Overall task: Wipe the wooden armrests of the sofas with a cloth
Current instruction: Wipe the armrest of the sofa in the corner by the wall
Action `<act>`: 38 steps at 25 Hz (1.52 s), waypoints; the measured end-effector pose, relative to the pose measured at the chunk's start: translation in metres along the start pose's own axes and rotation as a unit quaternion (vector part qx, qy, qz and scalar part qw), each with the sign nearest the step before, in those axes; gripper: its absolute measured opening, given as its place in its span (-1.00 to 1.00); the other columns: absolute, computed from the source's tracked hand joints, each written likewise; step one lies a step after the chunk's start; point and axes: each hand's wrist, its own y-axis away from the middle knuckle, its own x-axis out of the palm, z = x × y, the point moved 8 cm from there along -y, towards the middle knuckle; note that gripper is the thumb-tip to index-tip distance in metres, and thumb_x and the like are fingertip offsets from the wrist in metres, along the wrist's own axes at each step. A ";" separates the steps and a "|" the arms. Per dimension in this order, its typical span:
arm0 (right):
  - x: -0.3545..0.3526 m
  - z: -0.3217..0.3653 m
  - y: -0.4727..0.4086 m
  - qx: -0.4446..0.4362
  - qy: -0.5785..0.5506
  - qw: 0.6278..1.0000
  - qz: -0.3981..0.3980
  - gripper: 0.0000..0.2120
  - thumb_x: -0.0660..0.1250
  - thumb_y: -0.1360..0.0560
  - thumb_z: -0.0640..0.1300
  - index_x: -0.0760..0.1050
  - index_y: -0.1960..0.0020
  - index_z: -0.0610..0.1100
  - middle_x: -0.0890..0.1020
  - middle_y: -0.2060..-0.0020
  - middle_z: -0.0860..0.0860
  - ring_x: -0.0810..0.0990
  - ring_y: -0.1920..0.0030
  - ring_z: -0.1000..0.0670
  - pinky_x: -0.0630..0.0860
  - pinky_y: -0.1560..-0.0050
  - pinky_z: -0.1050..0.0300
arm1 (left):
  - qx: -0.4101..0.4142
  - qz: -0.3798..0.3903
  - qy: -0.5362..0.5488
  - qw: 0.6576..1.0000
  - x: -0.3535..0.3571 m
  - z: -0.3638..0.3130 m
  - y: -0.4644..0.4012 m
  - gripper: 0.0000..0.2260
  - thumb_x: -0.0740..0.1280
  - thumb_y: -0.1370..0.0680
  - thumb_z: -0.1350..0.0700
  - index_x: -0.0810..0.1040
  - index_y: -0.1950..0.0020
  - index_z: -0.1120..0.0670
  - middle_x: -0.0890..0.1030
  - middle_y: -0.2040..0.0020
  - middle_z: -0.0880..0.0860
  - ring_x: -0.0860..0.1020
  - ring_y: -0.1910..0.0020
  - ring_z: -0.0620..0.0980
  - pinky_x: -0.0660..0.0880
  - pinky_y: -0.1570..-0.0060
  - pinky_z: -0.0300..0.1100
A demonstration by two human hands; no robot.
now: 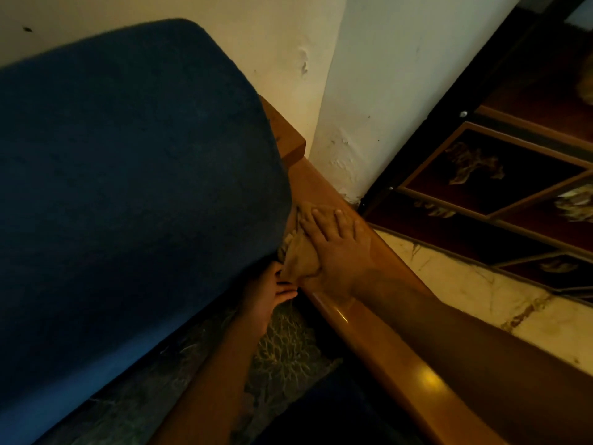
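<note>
A polished wooden armrest (378, 335) runs diagonally from the lower right up to the wall corner. A tan cloth (300, 256) lies on its far part, next to the blue back cushion (128, 187). My right hand (337, 248) presses flat on the cloth, fingers spread and pointing toward the wall. My left hand (269, 293) sits just below the armrest's inner edge, beside the cushion, fingers loosely curled and touching the cloth's lower corner; whether it grips anything I cannot tell.
A patterned seat cover (282, 345) shows between the cushion and armrest. Cream walls (369, 91) meet in a corner right behind the armrest's end. A dark cabinet with framed panels (481, 175) and pale marbled floor (465, 284) lie to the right.
</note>
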 end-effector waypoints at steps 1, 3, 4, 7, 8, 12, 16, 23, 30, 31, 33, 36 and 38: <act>0.000 0.006 -0.009 0.029 -0.022 0.999 -0.013 0.19 0.27 -0.23 0.59 -0.30 -0.63 0.26 -0.17 -0.68 0.08 -0.30 -0.63 -0.28 -0.29 -0.52 -0.42 | -0.005 -0.004 -0.002 1.000 0.001 -0.004 -0.003 -0.68 0.10 -0.70 0.10 0.53 -0.27 0.24 0.59 -0.10 0.26 0.59 0.04 0.16 0.57 0.00 0.01; -0.005 0.017 -0.029 0.050 -0.051 0.997 -0.027 0.20 0.31 -0.20 0.57 -0.25 -0.63 0.27 -0.15 -0.68 0.07 -0.30 -0.62 -0.32 -0.25 -0.52 -0.47 | -0.014 -0.013 0.003 1.000 0.003 -0.006 -0.007 -0.60 0.10 -0.71 0.03 0.48 -0.37 0.28 0.59 -0.08 0.26 0.55 -0.08 0.22 0.51 -0.12 0.06; -0.008 0.017 -0.034 0.044 -0.054 0.997 -0.025 0.19 0.33 -0.21 0.55 -0.23 -0.63 0.27 -0.14 -0.69 0.07 -0.29 -0.63 -0.32 -0.22 -0.52 -0.47 | -0.018 -0.018 0.011 1.000 0.004 -0.004 -0.006 -0.58 0.10 -0.71 0.01 0.46 -0.40 0.28 0.58 -0.14 0.28 0.54 -0.14 0.25 0.49 -0.16 0.08; -0.010 -0.009 -0.019 0.062 -0.056 0.996 -0.036 0.16 0.27 -0.19 0.55 -0.20 -0.64 0.27 -0.09 -0.69 0.09 -0.21 -0.65 -0.25 -0.14 -0.53 -0.38 | -0.022 -0.042 0.034 0.998 0.005 0.001 0.003 -0.56 0.09 -0.72 0.01 0.38 -0.50 0.25 0.44 -0.42 0.32 0.45 -0.37 0.30 0.45 -0.28 0.12; -0.010 -0.026 -0.007 0.091 -0.065 0.992 -0.058 0.15 0.24 -0.20 0.56 -0.19 -0.64 0.26 -0.06 -0.69 0.08 -0.14 -0.66 -0.23 -0.07 -0.54 -0.35 | -0.021 -0.042 0.026 0.999 0.009 0.000 0.004 -0.57 0.09 -0.72 0.02 0.35 -0.52 0.23 0.41 -0.45 0.31 0.42 -0.42 0.29 0.43 -0.31 0.13; -0.014 -0.083 -0.003 0.205 -0.093 0.972 -0.063 0.06 0.28 -0.25 0.55 0.11 -0.61 0.10 0.36 -0.54 -0.07 0.42 -0.41 -0.22 0.44 -0.33 -0.26 | -0.012 -0.040 -0.036 0.998 0.022 0.002 0.001 -0.66 0.14 -0.71 0.14 0.40 -0.46 0.22 0.47 -0.42 0.30 0.47 -0.37 0.26 0.50 -0.18 0.09; -0.046 -0.063 -0.053 0.222 -0.152 0.954 -0.134 -0.27 0.29 -0.33 0.50 0.41 -0.33 0.08 0.58 -0.26 -0.05 0.55 -0.14 -0.15 0.41 -0.04 -0.11 | -0.031 -0.047 -0.046 0.997 0.009 0.003 -0.012 -0.66 0.22 -0.69 0.09 0.42 -0.41 0.24 0.58 -0.18 0.30 0.56 -0.17 0.27 0.53 -0.11 0.15; 0.027 -0.038 0.076 -0.018 -0.032 0.996 -0.085 -0.02 0.01 -0.34 0.67 -0.16 -0.64 0.30 -0.01 -0.69 0.12 -0.18 -0.66 -0.12 -0.18 -0.56 -0.31 | -0.047 -0.036 -0.060 0.996 0.018 -0.012 -0.004 -0.59 0.22 -0.68 -0.04 0.42 -0.45 0.15 0.53 -0.37 0.23 0.56 -0.21 0.26 0.57 -0.02 0.20; -0.020 -0.052 -0.004 0.205 -0.144 0.964 -0.090 0.06 0.18 -0.36 0.54 -0.13 -0.68 0.12 0.09 -0.67 -0.03 0.10 -0.61 -0.30 0.06 -0.52 -0.40 | -0.003 -0.081 -0.238 0.968 0.032 -0.044 0.009 -0.78 0.17 -0.66 0.16 0.43 -0.30 0.08 0.57 -0.12 0.20 0.58 -0.16 0.25 0.60 -0.11 0.19; -0.013 -0.044 0.005 0.177 -0.129 0.970 -0.104 0.03 0.13 -0.36 0.55 -0.13 -0.68 0.16 0.07 -0.68 -0.01 0.04 -0.63 -0.28 -0.01 -0.54 -0.40 | 0.021 -0.089 -0.281 0.955 0.029 -0.053 0.011 -0.79 0.17 -0.65 0.15 0.47 -0.26 0.10 0.58 -0.05 0.18 0.57 -0.13 0.23 0.57 -0.18 0.19; 0.013 -0.036 0.054 0.091 -0.074 0.986 -0.115 -0.02 -0.06 -0.36 0.65 -0.12 -0.66 0.23 0.05 -0.69 0.06 -0.07 -0.66 -0.21 -0.10 -0.56 -0.37 | 0.138 -0.077 -0.397 0.904 0.034 -0.071 0.013 -0.71 0.18 -0.62 0.19 0.53 -0.31 0.09 0.61 -0.19 0.19 0.56 -0.20 0.20 0.50 -0.32 0.18; 0.041 -0.062 0.122 0.051 -0.026 0.996 -0.073 0.08 -0.18 -0.27 0.75 -0.15 -0.65 0.23 -0.02 -0.69 0.09 -0.15 -0.67 -0.16 -0.12 -0.56 -0.30 | 0.322 0.008 -0.600 0.732 0.085 -0.086 0.025 -0.47 0.24 -0.62 0.21 0.27 -0.58 -0.03 0.30 -0.58 0.13 0.28 -0.54 0.18 0.25 -0.52 0.13; 0.041 -0.090 0.124 0.133 -0.035 0.990 -0.034 0.16 -0.03 -0.22 0.75 -0.29 -0.64 0.22 -0.17 -0.68 0.10 -0.19 -0.67 -0.19 -0.11 -0.56 -0.32 | 0.320 0.072 -0.749 0.575 0.124 -0.078 0.011 -0.39 0.24 -0.65 0.09 0.06 -0.64 -0.12 -0.02 -0.67 0.14 -0.04 -0.63 0.24 0.05 -0.56 0.20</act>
